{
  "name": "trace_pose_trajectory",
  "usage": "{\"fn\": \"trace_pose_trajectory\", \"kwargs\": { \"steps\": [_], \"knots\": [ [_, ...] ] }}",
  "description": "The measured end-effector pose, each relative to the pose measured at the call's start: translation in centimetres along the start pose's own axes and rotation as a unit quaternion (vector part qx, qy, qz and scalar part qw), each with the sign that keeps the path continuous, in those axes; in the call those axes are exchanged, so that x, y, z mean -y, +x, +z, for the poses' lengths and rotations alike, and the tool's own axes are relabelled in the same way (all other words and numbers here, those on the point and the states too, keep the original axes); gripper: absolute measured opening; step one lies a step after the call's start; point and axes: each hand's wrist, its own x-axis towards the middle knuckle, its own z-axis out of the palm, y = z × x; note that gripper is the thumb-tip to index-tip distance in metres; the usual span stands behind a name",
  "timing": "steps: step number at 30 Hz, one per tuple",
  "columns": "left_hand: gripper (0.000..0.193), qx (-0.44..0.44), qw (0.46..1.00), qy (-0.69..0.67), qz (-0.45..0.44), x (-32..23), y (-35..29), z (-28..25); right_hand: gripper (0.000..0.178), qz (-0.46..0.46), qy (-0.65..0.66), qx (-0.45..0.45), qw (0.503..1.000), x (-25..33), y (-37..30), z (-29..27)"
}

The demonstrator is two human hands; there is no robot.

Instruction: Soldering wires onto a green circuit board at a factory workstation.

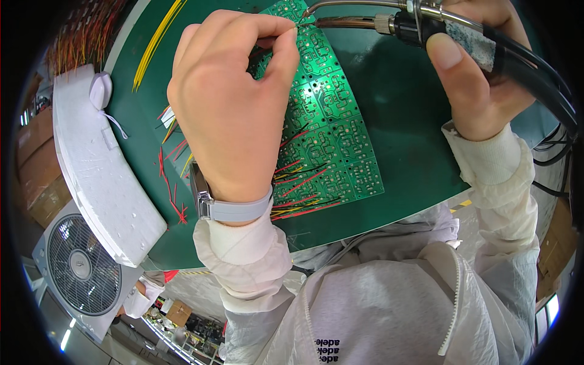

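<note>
A green circuit board panel (337,100) lies on the green work surface, with rows of small solder pads. Over its upper left side, my left hand (234,91) is closed in a pinch, thumb and forefinger meeting on what looks like a thin wire, mostly hidden by the fingers. My right hand (480,85) grips a soldering iron (413,27) with a thin metal feed tube (353,3) fixed along it. The iron's tip and the tube's end come together right beside my left fingertips, at the board. Red, yellow and black wires (301,182) stick out from the board's near rows.
Loose red wires (167,176) and a bundle of yellow wires (155,45) lie on the green mat (413,128) to the left. Beyond are a white foam strip (97,158), many hanging wires (85,36) and a box fan (82,264). Black cables (556,146) trail at the right.
</note>
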Motion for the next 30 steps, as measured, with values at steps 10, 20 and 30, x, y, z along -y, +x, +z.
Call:
{"fn": "trace_pose_trajectory", "kwargs": {
  "steps": [10, 20, 30],
  "knots": [
    [0.01, 0.04, 0.987, 0.135, 0.08, -0.2, 0.0, -0.4, 0.037, 0.007, -0.066, 0.034, 0.997, 1.9, -0.1, 0.2],
    [0.01, -0.007, 0.994, 0.081, 0.078, 1.3, -0.3, 0.2, 0.028, -0.045, -0.042, 0.152, 0.987, 1.6, 0.8, -1.6],
    [0.01, -0.014, 0.993, 0.076, 0.084, 1.3, -0.2, 0.3, 0.029, -0.027, -0.061, 0.143, 0.987, 1.8, 0.5, -1.8]
  ]
}}
